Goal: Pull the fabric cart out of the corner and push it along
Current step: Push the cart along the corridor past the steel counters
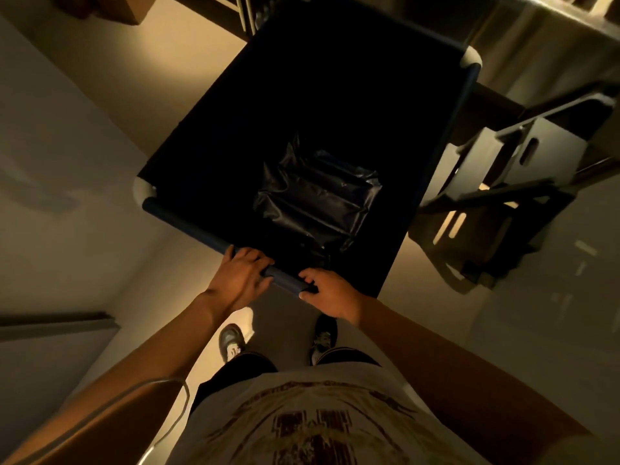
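Observation:
A deep fabric cart [188,226] with dark cloth sides and white corner joints fills the middle of the head view, seen from above. A crumpled black plastic bag [318,199] lies at its bottom. My left hand [243,276] is wrapped over the near top rail, left of centre. My right hand [327,292] grips the same rail a short way to the right. My two feet stand just behind the cart.
A pale wall [60,162] runs along the left. Stacked folding stools or crates [503,182] stand close to the cart's right side. A metal rack [248,11] and shelving sit beyond the cart's far end. Light floor shows beneath my feet.

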`<action>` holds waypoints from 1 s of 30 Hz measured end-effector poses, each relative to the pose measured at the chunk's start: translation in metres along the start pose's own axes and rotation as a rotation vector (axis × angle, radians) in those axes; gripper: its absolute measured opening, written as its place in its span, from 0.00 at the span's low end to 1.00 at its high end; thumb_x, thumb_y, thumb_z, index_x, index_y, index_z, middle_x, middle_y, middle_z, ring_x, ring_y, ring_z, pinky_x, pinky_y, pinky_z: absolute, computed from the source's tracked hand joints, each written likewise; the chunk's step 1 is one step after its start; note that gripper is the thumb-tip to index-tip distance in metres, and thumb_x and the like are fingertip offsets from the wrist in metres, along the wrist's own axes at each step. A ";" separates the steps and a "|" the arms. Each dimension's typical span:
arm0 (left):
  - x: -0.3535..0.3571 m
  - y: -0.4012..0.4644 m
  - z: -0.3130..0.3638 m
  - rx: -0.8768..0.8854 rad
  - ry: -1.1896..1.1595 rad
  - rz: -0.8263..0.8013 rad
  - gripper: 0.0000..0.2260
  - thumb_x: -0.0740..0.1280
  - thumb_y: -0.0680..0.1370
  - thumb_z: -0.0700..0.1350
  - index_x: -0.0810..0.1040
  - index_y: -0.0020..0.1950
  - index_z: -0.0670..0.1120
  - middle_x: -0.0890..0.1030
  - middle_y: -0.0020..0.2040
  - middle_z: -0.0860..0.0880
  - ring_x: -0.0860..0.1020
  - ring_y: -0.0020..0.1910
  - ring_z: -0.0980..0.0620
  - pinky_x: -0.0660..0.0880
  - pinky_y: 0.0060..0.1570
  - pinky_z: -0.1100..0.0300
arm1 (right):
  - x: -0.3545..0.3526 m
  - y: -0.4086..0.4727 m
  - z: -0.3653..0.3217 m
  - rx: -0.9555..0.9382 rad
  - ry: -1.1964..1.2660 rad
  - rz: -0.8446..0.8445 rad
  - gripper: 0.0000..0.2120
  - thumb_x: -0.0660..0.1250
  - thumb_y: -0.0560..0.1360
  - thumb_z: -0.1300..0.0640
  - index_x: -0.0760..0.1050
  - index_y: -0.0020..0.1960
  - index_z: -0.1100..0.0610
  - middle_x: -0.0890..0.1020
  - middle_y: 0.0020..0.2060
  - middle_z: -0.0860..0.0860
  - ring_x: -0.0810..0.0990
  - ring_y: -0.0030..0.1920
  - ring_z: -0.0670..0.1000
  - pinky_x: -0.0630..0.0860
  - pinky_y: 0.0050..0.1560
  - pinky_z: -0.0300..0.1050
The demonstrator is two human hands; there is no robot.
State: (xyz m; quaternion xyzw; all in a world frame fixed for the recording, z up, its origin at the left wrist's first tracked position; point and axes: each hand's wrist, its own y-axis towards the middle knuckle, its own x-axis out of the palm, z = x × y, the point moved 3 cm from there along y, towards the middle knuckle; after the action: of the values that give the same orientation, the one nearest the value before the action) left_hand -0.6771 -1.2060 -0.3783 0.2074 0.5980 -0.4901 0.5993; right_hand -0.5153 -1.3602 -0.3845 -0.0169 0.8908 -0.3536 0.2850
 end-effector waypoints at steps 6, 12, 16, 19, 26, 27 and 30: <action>-0.006 0.010 -0.037 0.099 0.019 -0.030 0.21 0.63 0.79 0.60 0.74 0.71 0.55 0.78 0.67 0.51 0.73 0.71 0.46 0.58 0.76 0.40 | 0.009 -0.003 -0.003 0.094 0.079 0.104 0.24 0.67 0.80 0.50 0.70 0.74 0.55 0.77 0.69 0.55 0.76 0.68 0.55 0.71 0.65 0.43; -0.019 0.015 -0.088 0.166 0.023 -0.066 0.20 0.63 0.81 0.55 0.73 0.73 0.54 0.77 0.69 0.50 0.72 0.71 0.46 0.58 0.76 0.42 | 0.025 -0.006 -0.023 0.236 0.190 0.284 0.21 0.65 0.81 0.49 0.73 0.72 0.54 0.77 0.68 0.55 0.76 0.67 0.56 0.71 0.62 0.42; -0.025 0.017 -0.121 0.204 0.020 -0.052 0.21 0.64 0.81 0.52 0.73 0.74 0.51 0.77 0.70 0.47 0.73 0.71 0.43 0.58 0.76 0.42 | 0.041 -0.010 -0.040 0.302 0.167 0.414 0.20 0.65 0.81 0.49 0.73 0.72 0.52 0.77 0.68 0.55 0.76 0.68 0.58 0.73 0.70 0.51; -0.031 0.020 -0.142 0.180 0.064 -0.067 0.21 0.62 0.82 0.54 0.72 0.74 0.51 0.76 0.71 0.47 0.72 0.72 0.43 0.58 0.77 0.41 | 0.051 -0.013 -0.051 0.369 0.036 0.470 0.20 0.63 0.81 0.48 0.72 0.72 0.50 0.78 0.68 0.55 0.75 0.68 0.59 0.71 0.69 0.54; -0.043 0.022 -0.187 0.126 0.101 -0.023 0.23 0.63 0.80 0.60 0.74 0.72 0.49 0.78 0.68 0.44 0.74 0.70 0.39 0.61 0.75 0.38 | 0.072 -0.031 -0.060 0.427 -0.072 0.652 0.19 0.61 0.82 0.52 0.71 0.73 0.53 0.77 0.67 0.54 0.74 0.68 0.58 0.66 0.72 0.51; -0.043 0.022 -0.188 0.119 0.105 -0.021 0.24 0.64 0.80 0.60 0.74 0.72 0.49 0.79 0.67 0.43 0.74 0.69 0.39 0.61 0.75 0.38 | 0.074 -0.034 -0.060 0.423 -0.080 0.674 0.19 0.60 0.82 0.54 0.71 0.73 0.53 0.77 0.67 0.54 0.74 0.68 0.57 0.66 0.72 0.50; -0.042 0.021 -0.188 0.119 0.122 0.007 0.24 0.65 0.80 0.60 0.76 0.71 0.49 0.80 0.66 0.43 0.76 0.67 0.38 0.63 0.74 0.37 | 0.077 -0.038 -0.056 0.398 -0.087 0.699 0.20 0.61 0.82 0.57 0.70 0.73 0.53 0.76 0.69 0.53 0.72 0.70 0.56 0.64 0.74 0.49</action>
State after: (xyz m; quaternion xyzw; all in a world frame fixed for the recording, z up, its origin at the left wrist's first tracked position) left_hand -0.7476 -1.0254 -0.3840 0.2742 0.6026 -0.5091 0.5500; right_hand -0.6155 -1.3717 -0.3657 0.3273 0.7442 -0.3999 0.4232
